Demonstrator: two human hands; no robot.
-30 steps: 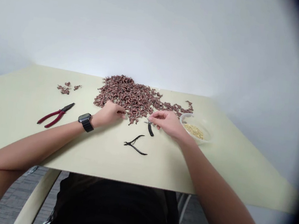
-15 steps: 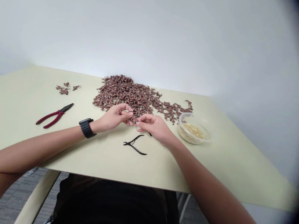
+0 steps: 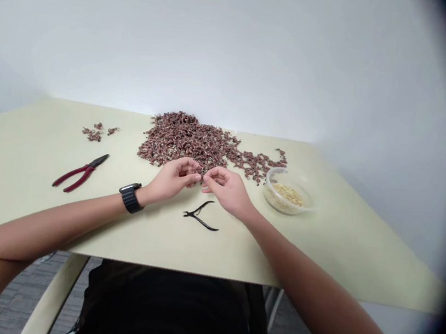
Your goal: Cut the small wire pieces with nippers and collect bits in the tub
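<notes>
My left hand is closed in a pinch at the front of a large pile of small reddish-brown parts with thin wire-like ends. My right hand pinches close beside it, the fingertips of both hands almost meeting. Whatever they hold between them is tiny and mostly hidden by the fingers; I cannot make out its kind. Just below the hands, black nippers lie on the table with their handles spread.
Pliers with dark red handles lie at the left. Behind them is a small group of the same brown parts. To the right, a clear plastic tub holds small gold-coloured pieces. A wall rises behind the pale table.
My left thumb has extended toward the right hand, and the right hand has turned slightly with its fingers curled closer. The fingertips are nearer each other. Pile and tools stay put.
</notes>
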